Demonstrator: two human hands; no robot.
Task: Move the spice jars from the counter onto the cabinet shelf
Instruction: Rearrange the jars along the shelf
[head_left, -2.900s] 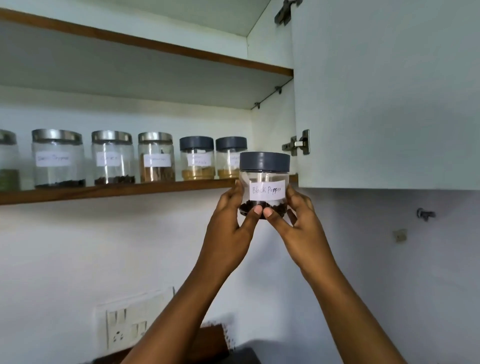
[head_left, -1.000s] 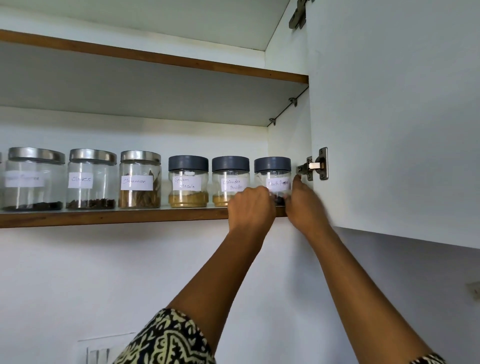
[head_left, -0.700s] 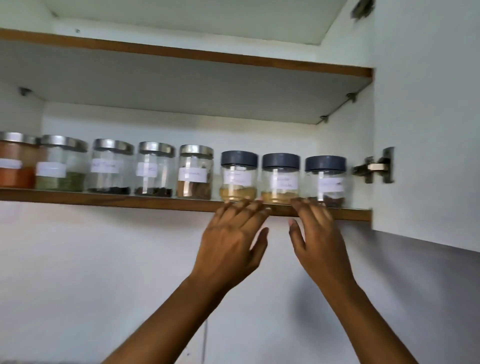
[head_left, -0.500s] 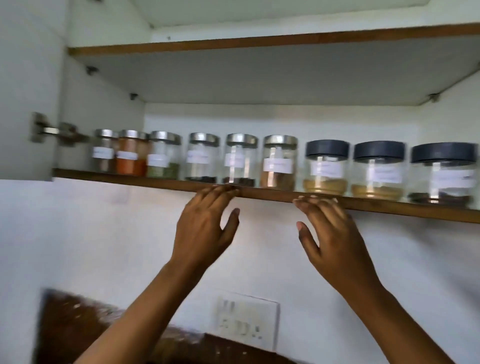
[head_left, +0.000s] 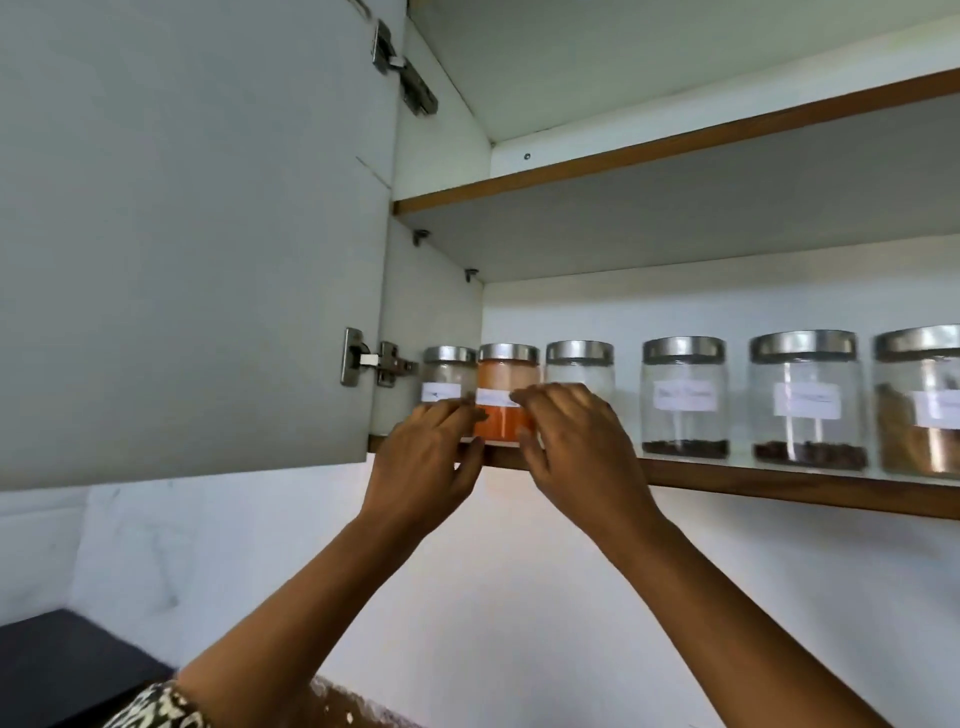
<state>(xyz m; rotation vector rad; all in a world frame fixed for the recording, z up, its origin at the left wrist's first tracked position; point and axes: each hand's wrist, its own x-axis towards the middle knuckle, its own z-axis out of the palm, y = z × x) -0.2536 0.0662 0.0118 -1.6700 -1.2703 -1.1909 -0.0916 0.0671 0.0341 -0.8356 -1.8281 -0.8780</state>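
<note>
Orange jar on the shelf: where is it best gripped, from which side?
Orange jar: grip the glass wall below the lid, from the open front, across both flanks. It stands upright at the shelf edge; next jars crowd its sides.

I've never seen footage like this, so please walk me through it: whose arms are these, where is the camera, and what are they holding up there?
There is no machine here. A person wears one wide-angle camera on the head, so you look along their own arms. The left hand and right hand reach up and grip the jar of orange powder from either side, near the left end of the cabinet shelf. More steel-lidded jars stand in a row on the same shelf. The open cabinet door fills the left of the picture.
</note>
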